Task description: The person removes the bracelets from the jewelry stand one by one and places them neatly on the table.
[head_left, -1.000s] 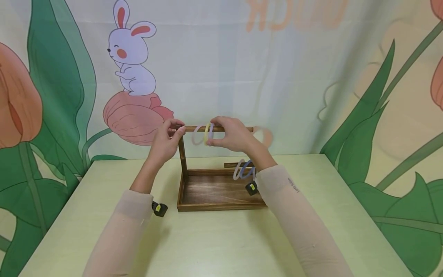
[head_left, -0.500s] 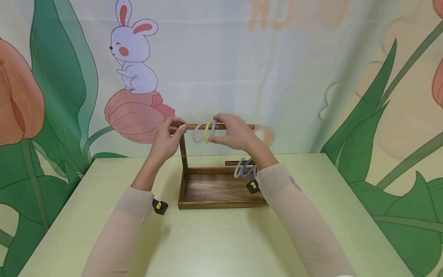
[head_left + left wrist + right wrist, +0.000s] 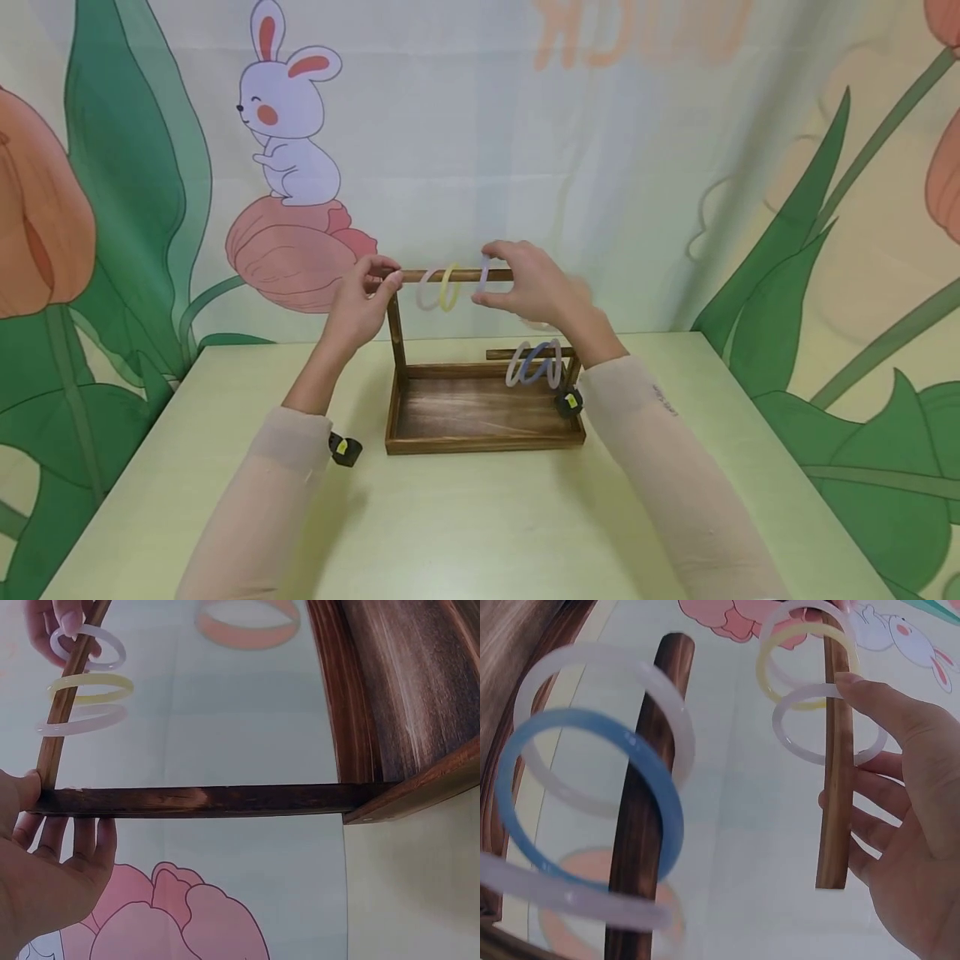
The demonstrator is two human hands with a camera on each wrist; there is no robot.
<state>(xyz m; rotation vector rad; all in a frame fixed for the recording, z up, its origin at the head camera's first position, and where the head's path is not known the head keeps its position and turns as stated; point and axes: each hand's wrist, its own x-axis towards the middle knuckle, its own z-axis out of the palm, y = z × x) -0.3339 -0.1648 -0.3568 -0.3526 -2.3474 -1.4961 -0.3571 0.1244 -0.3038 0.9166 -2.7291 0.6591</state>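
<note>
A dark wooden bangle stand (image 3: pixel 480 447) has a tall post on the left and a high upper bar (image 3: pixel 836 847). At the bar's left end my left hand (image 3: pixel 362 304) grips the corner where bar and post meet. My right hand (image 3: pixel 536 283) pinches a pale lavender bangle (image 3: pixel 780 739) that encircles the upper bar, whose free end points toward the right. Farther left on that bar hang a yellow bangle (image 3: pixel 444 292) and a pale pink bangle (image 3: pixel 82 724), both untouched.
A lower bar (image 3: pixel 498 355) at the stand's right side carries a blue bangle (image 3: pixel 506 795) between two pale ones. The stand rests on a light green table (image 3: pixel 450 517). Behind is a printed curtain (image 3: pixel 600 167). Small black cameras (image 3: pixel 346 451) sit on both wrists.
My right hand has moved right along the upper bar with the lavender bangle, parting it from the yellow one. The left hand stays at the corner.
</note>
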